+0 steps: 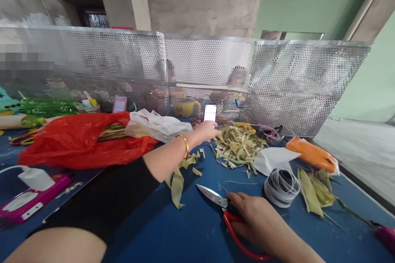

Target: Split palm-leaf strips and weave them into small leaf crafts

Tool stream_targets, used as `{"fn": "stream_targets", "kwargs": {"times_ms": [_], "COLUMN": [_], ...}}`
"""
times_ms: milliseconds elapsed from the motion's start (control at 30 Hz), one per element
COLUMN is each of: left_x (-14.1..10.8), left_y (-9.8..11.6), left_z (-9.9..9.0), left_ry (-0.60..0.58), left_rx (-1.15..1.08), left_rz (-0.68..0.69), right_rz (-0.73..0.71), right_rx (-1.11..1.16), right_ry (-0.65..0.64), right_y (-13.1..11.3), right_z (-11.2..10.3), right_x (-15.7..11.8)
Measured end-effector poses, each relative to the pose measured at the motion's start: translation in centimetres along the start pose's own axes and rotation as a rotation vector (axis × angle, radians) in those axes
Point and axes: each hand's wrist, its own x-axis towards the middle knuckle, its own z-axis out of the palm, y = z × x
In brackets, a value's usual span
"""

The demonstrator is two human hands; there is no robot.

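My right hand (251, 218) is wrapped round the red-handled scissors (212, 196), which lie low over the blue table with their blades together, pointing up and left. Stretched far forward, my left hand (209, 130) is at the near side of an upright phone (210, 113) with a lit screen, just left of a heap of pale dried leaf scraps (237, 144). Its fingers are mostly hidden from me, so their grip is unclear. Below the left wrist lie a strip of dry leaf (177, 189) and several small cut pieces.
A roll of white wire or cord (282, 188) stands right of the scissors, beside dry husk leaves (314, 189) and an orange packet (311, 154). Red plastic bag (77, 139), white bag (157, 125) and magenta power strip (33, 201) lie left. A perforated metal screen (210, 57) borders the back.
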Motion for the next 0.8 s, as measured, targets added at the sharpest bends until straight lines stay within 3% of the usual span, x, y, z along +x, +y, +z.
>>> {"fn": "stream_targets", "kwargs": {"times_ms": [200, 333, 400, 567, 667, 800], "left_x": [-4.0, -4.3, -3.5, -2.2, -3.7, -7.7], "left_y": [-4.1, -5.0, -4.6, -3.0, -3.2, -5.4], "left_z": [-2.8, -2.4, -1.8, -1.9, -3.3, -5.1], "left_ry": [-0.396, -0.468, -0.397, -0.028, 0.112, 0.214], "left_rx": [0.392, 0.466, 0.47, 0.464, 0.527, 0.7], "left_rz": [-0.164, -0.168, -0.104, 0.12, 0.139, 0.066], "right_rz": [0.002, 0.033, 0.052, 0.183, 0.274, 0.309], "right_rx": [0.023, 0.067, 0.091, 0.114, 0.051, -0.086], "right_ry": [-0.016, -0.018, -0.007, 0.033, 0.033, 0.067], "right_y": [0.0, 0.4, 0.7, 1.1, 1.1, 1.2], "right_z": [-0.8, -1.2, -1.3, -1.2, -1.0, -0.3], "right_x": [-0.3, -0.4, -0.3, 0.1, 0.4, 0.7]}}
